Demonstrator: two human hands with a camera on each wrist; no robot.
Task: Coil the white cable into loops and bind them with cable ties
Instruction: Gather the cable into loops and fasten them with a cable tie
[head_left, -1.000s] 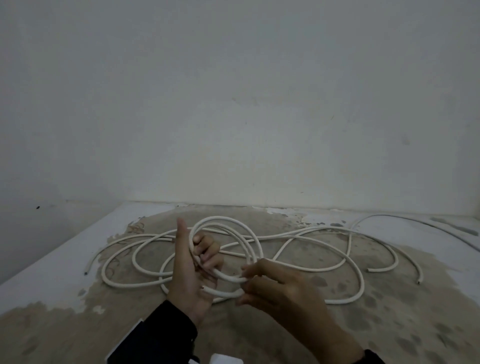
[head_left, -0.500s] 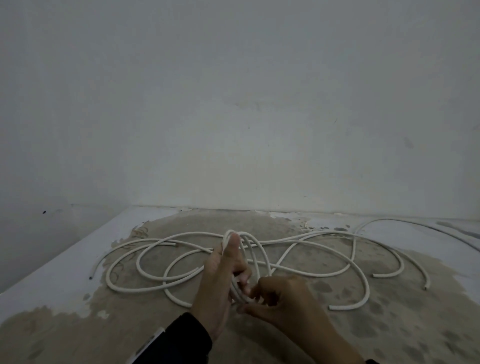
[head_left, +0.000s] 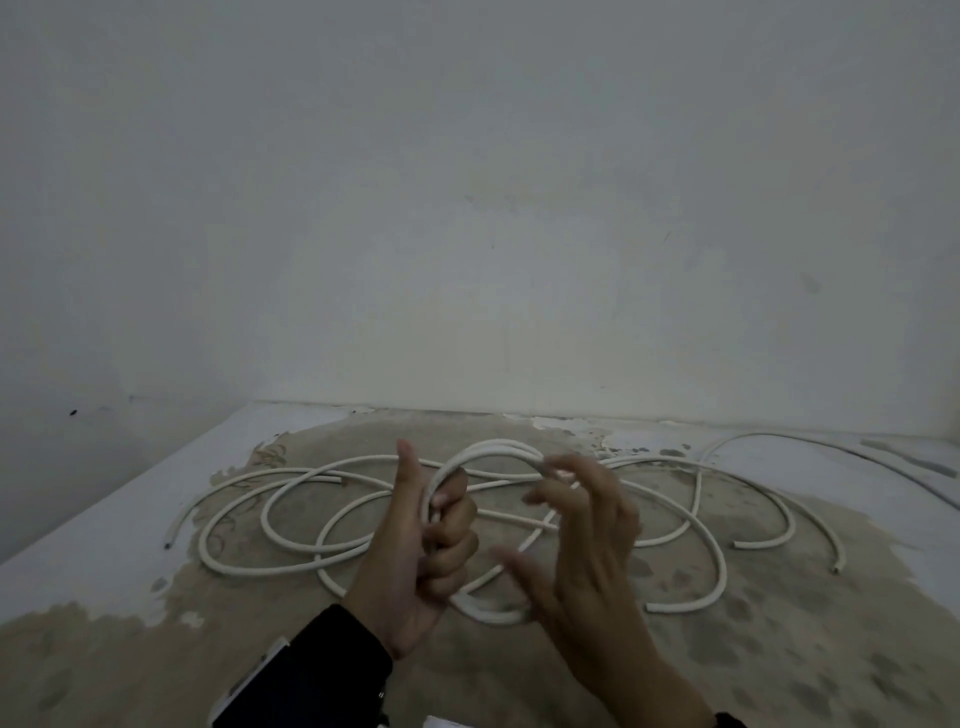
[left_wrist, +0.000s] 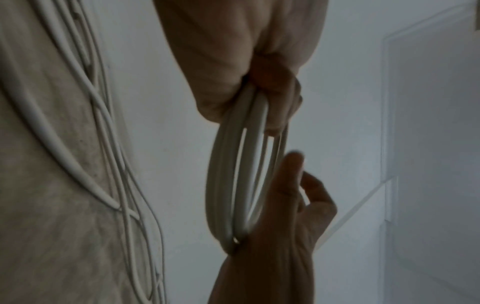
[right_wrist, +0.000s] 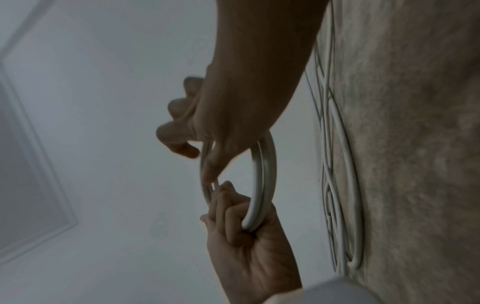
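— Whereabouts of the white cable (head_left: 488, 446)?
— Loops in the left grip (head_left: 421, 561), fingers curled round them; rest sprawls on the counter (head_left: 779, 665).
— Right grip (head_left: 592, 545)?
— Loose, fingers spread, touching the loops.

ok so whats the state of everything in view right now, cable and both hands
white cable: mostly uncoiled, lying in loose curves on the surface
loops: a few turns bunched together, held up off the surface, not tied
left hand: thumb up, fingers curled round the loops, gripping them
right hand: fingers spread and relaxed, touching the far side of the loops
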